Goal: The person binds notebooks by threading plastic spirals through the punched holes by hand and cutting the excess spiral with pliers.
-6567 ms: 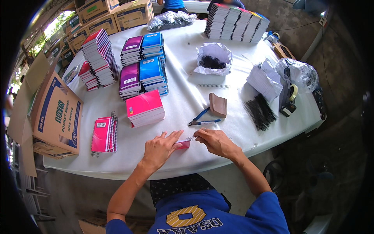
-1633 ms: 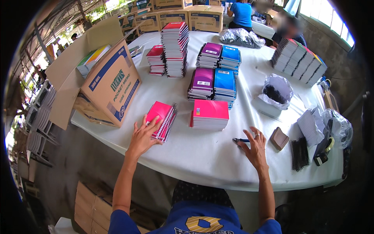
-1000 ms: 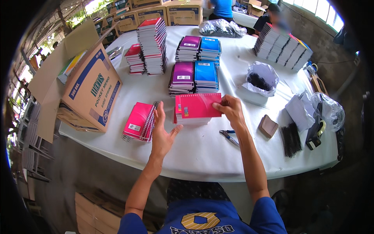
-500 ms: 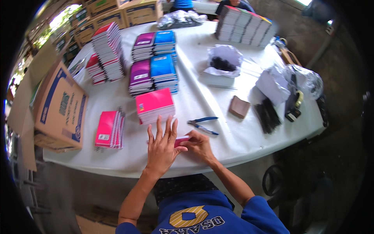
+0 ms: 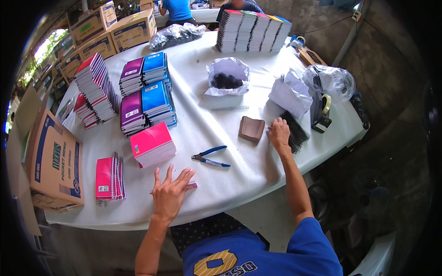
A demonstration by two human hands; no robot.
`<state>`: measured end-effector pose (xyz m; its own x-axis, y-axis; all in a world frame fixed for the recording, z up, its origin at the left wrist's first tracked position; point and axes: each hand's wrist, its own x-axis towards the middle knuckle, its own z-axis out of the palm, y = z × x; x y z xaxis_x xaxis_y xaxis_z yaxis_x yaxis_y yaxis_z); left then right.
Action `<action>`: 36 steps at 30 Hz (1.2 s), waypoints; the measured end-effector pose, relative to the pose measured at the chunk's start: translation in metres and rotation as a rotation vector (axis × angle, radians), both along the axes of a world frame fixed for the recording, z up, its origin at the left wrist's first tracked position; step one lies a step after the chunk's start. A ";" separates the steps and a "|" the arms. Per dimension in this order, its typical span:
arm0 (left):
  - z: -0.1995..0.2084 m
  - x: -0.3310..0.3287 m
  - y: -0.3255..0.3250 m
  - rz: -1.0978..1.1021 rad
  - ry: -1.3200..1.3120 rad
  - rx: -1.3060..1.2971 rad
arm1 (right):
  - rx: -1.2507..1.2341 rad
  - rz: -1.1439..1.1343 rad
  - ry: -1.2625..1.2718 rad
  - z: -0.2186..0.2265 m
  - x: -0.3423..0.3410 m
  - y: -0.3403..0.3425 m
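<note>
My left hand [image 5: 168, 194] lies with fingers spread over a small pink notebook [image 5: 190, 186] near the table's front edge. Most of that notebook is hidden under the hand. Out to the right, my right hand [image 5: 279, 134] has its fingers curled and closed at the left side of a pile of black spiral binding coils [image 5: 298, 133]. The fingertips are partly hidden among them. Between the hands lie blue-handled cutting pliers [image 5: 211, 156], open. A brown curved block [image 5: 252, 128] sits just left of my right hand. Beyond my left hand stands a stack of pink notebooks [image 5: 151, 140].
Spiral-bound pink notebooks [image 5: 105, 178] lie at left beside a cardboard box [image 5: 57, 158]. Purple [image 5: 132, 106] and blue notebooks [image 5: 154, 94] are stacked behind. Paper holding coils [image 5: 229, 66], a tape dispenser [image 5: 321, 117] and tall notebook stacks [image 5: 251, 32] stand farther back. People are beyond.
My right hand has left the small notebook and reached right to the pile of coils. My left hand stays on the notebook. The whole view has shifted, moving table things leftward.
</note>
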<state>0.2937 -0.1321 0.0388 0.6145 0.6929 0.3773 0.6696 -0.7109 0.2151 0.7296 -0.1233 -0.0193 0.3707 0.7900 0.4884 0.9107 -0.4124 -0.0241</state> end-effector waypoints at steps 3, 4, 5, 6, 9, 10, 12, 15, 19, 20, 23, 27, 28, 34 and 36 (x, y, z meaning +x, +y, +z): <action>0.001 -0.012 -0.002 -0.010 -0.008 -0.165 | -0.019 -0.076 0.242 0.027 -0.009 0.004; 0.010 -0.013 -0.003 -0.036 -0.049 -0.229 | 0.039 -0.025 0.211 0.033 -0.011 0.000; 0.016 -0.013 -0.002 -0.060 -0.091 -0.293 | 0.091 0.009 0.162 0.038 -0.016 -0.002; 0.017 -0.011 0.000 -0.047 -0.085 -0.304 | 0.139 0.043 0.111 0.043 -0.021 -0.006; 0.013 -0.010 0.009 -0.014 0.064 -0.395 | 0.172 0.212 0.109 0.056 -0.038 -0.007; 0.006 -0.009 0.012 -0.051 0.017 -0.296 | 0.230 0.249 0.148 0.058 -0.040 -0.008; 0.004 -0.007 0.013 -0.100 -0.031 -0.196 | 0.309 0.292 0.306 0.034 -0.005 -0.002; 0.003 -0.010 0.013 0.037 0.083 -0.274 | 0.016 0.220 1.582 0.028 0.019 0.002; -0.001 -0.006 0.016 -0.045 0.019 -0.215 | 0.330 0.688 2.687 0.021 0.091 -0.021; 0.001 -0.004 0.016 -0.060 -0.007 -0.185 | 0.343 0.684 2.676 0.021 0.101 -0.025; 0.005 0.001 0.012 0.008 0.030 -0.215 | 0.224 0.484 2.521 0.030 0.101 -0.030; -0.006 -0.008 0.014 0.006 0.069 -0.155 | 0.351 0.698 1.855 0.060 0.019 -0.015; -0.006 -0.008 0.015 0.005 0.101 -0.113 | 0.235 0.586 1.460 0.062 0.015 -0.015; 0.007 -0.003 0.009 0.010 0.094 -0.087 | 0.259 0.014 0.124 0.000 -0.005 0.004; 0.007 -0.004 0.008 0.007 0.091 -0.081 | 0.174 -0.057 -0.027 -0.001 -0.026 0.001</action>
<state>0.2893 -0.1243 0.0455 0.6384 0.7235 0.2626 0.6941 -0.6886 0.2099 0.7035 -0.1221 -0.0200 0.3972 0.6708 0.6263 0.8873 -0.4550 -0.0753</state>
